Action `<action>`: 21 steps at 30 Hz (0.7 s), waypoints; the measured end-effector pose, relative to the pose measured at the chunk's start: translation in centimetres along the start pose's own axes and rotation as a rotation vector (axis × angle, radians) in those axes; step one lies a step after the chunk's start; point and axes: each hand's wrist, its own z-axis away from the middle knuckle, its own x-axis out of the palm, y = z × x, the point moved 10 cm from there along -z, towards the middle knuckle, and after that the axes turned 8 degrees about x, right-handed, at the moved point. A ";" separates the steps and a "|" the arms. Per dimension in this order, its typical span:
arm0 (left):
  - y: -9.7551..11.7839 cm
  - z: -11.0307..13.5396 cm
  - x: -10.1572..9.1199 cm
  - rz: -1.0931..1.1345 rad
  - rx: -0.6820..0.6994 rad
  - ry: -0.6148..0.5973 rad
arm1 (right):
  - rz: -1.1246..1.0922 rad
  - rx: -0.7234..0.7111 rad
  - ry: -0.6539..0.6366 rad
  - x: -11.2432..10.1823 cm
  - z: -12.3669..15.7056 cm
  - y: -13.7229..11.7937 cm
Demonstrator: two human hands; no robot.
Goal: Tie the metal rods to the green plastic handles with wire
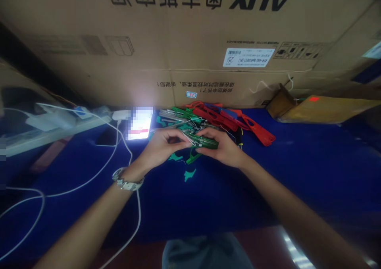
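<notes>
My right hand (222,145) is closed round a long green plastic piece (206,142), fingers above and thumb below. At the left end of this piece, my left hand (170,143) pinches thin white strands (190,139), wires or threads. A watch with a metal band (127,179) is on my left wrist. Just behind my hands lies a pile of green parts (181,112) and thin metal rods (171,115). Red plastic pieces (214,116) with long slots lie to the right of it. Small teal scraps (189,175) rest on the blue surface below my hands.
A large cardboard box (190,31) walls off the back. On the left are a lit phone (139,122), a power strip (59,132) and a looping white cable (89,183). A yellow packet (327,108) sits at the right on the blue tabletop (312,162).
</notes>
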 end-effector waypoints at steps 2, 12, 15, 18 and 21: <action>-0.3 0.0 0.0 -0.006 -0.013 -0.011 | 0.008 0.002 -0.003 0.0 0.0 0.1; -1.2 0.3 -0.1 0.010 -0.095 0.010 | -0.049 0.022 0.012 0.2 -0.1 -0.1; -0.3 0.4 -0.7 -0.059 -0.053 0.115 | -0.231 0.141 -0.028 0.6 -0.3 1.3; 1.0 0.6 -1.2 -0.125 0.025 0.214 | -0.371 0.204 -0.071 0.9 -0.4 2.1; 2.3 0.9 -2.2 -0.210 0.106 0.349 | -0.418 0.202 -0.065 0.6 -0.5 2.2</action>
